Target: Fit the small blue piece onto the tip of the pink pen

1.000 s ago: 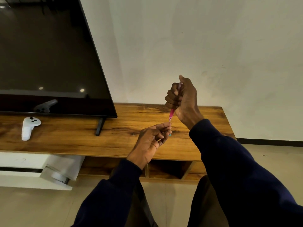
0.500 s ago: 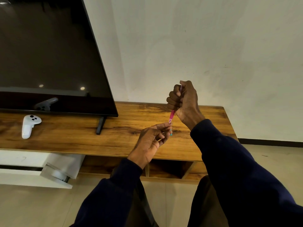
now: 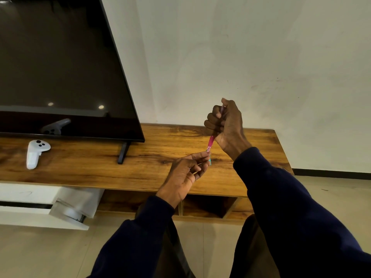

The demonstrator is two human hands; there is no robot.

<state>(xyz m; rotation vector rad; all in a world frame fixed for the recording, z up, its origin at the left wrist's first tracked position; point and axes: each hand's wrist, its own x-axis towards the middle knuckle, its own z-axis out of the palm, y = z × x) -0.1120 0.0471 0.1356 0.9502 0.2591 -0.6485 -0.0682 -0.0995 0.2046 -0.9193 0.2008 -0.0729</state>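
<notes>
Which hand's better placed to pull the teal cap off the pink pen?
Left. The left hand already pinches the teal cap at its fingertips; the right hand grips the pink pen in a fist.

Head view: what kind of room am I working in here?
Most likely a living room at home: a flat-screen TV stands on a low wooden TV stand against a plain wall, with a white VR controller lying beside it.

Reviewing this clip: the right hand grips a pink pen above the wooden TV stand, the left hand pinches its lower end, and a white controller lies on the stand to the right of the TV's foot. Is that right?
Not quite. The controller lies to the left of the TV's foot, not the right, as the head view shows. The rest holds: the right hand grips the pink pen above the stand, and the left hand pinches its lower end.
</notes>
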